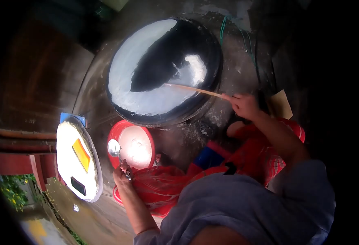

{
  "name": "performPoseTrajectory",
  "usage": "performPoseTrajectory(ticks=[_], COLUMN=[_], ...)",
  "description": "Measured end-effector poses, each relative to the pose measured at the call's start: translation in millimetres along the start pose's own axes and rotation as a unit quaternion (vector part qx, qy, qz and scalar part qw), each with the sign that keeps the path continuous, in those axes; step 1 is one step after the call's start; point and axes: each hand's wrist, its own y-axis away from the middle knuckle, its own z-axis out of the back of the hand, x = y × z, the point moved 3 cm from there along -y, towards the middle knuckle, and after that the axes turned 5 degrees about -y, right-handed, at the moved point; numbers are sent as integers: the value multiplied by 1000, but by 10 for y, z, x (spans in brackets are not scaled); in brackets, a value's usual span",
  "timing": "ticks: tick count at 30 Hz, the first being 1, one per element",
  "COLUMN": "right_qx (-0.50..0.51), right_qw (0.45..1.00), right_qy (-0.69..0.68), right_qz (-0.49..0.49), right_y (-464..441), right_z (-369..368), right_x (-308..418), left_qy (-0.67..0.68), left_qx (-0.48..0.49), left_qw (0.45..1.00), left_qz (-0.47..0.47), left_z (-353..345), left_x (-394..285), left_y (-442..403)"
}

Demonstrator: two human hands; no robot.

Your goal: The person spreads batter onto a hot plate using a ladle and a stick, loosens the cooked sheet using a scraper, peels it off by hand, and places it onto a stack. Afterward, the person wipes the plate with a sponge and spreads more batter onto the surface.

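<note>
A large round black griddle (155,67) fills the upper middle, partly coated in a pale, wet batter (126,81) that curves along its left and lower sides. My right hand (244,106) is closed around the end of a thin wooden spreader (198,89), whose far tip touches the coated surface. Lower left, my left hand (122,173) grips the handle of a metal ladle (114,148). The ladle's bowl is over the left side of a red basin (150,134) that holds whitish batter (135,147).
Left of the basin, a round pale stack (67,143) carries a yellow rectangular item (81,155) and a black phone (78,186). A blue object (73,119) shows behind it. Green cord (223,30) lies beyond the griddle. Red cloth (159,185) covers my lap.
</note>
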Motion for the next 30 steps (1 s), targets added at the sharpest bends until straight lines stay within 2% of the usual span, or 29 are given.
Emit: performPoseTrajectory(ticks=[4, 6, 7, 8, 9, 11, 12, 14, 17, 18, 20, 21, 23, 24, 26, 27, 29, 30], right_qx=[-27, -48, -58, -67, -82, 60, 60, 12, -18, -19, -90, -100, 14, 11, 49, 51, 10, 9], right_qw=[994, 987, 986, 962, 954, 992, 991, 999, 992, 993, 992, 990, 991, 991, 999, 999, 995, 995], right_qy=[93, 137, 10, -116, -219, -108, -108, 42, 117, 116, 74, -72, -131, -132, -13, -15, 96, 95], right_qz=[-55, -63, -153, -238, -185, 39, 41, 11, -32, -31, -49, -75, 18, 20, -1, -2, 8, 10], right_y=[-512, -748, -843, -875, -763, -566, -496, -439, -1007, -1189, -1499, -1498, -1334, -1304, -1223, -1336, -1777, -1954], right_z=[96, 26, -29, -79, -180, 105, 149, 243, 293, 232, 59, -98, 121, 228, 357, 338, 294, 172], right_x=[-615, -574, -542, -550, -543, -313, -522, -1004, -1240, -1206, -1151, -1237, -1089, -1237, -1575, -1626, -1712, -1672], left_qy=[8, 6, 6, 9, 12, 8, 9, 3, 38, 38, 8, 7, 18, 17, 11, 1, 12, 24], left_qx=[8, -1, -1, -10, -19, -25, -28, -8, -10, -10, -30, -30, -45, -64, -61, -66, -54, -37], left_qw=[1000, 1000, 1000, 1000, 1000, 1000, 1000, 1000, 999, 999, 999, 999, 998, 996, 997, 996, 998, 998], left_qz=[5, 5, 4, 0, -4, -6, -9, -26, -1, -3, -33, -34, -46, -51, -54, -52, -43, -35], left_z=[-13, -23, -40, -49, -40, -30, -60, -53, -158, -178, -171, -186, -190, -179, -224, -231, -315, -368], left_x=[3, -16, -16, -24, -32, -60, -52, -54, -17, -6, -34, -36, -43, -63, -59, -49, -23, -5], left_y=[-65, -85, -89, -102, -111, -150, -122, -146, -113, -120, -139, -142, -165, -182, -222, -203, -165, -162])
